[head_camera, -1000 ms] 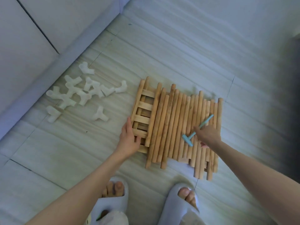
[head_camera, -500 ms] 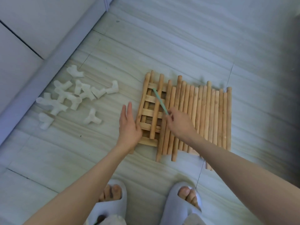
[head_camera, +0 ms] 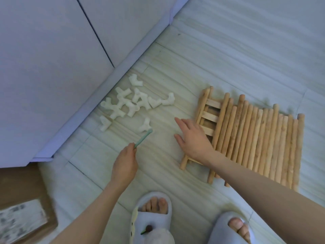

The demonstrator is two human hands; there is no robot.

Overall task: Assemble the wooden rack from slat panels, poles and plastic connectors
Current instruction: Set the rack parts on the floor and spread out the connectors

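Observation:
Several wooden poles (head_camera: pixel 255 138) lie side by side on the tiled floor, partly on top of a slat panel (head_camera: pixel 209 117) at their left. A pile of white plastic connectors (head_camera: pixel 126 104) lies to the left, with one connector (head_camera: pixel 145 125) apart from it. My left hand (head_camera: pixel 125 162) pinches the end of a small teal mallet (head_camera: pixel 143 139), whose far end is next to that lone connector. With fingers straight, my right hand (head_camera: pixel 191 140) rests on the floor against the panel's left edge and holds nothing.
A white cabinet front with a baseboard (head_camera: pixel 84 111) runs diagonally behind the connectors. A brown cardboard box (head_camera: pixel 22 196) sits at the lower left. My feet in pale slippers (head_camera: pixel 153 217) stand at the bottom edge.
The teal mallet passed from my right hand to my left, which carried it left toward the connectors. My right hand moved left off the poles to the panel's edge. The view swung left.

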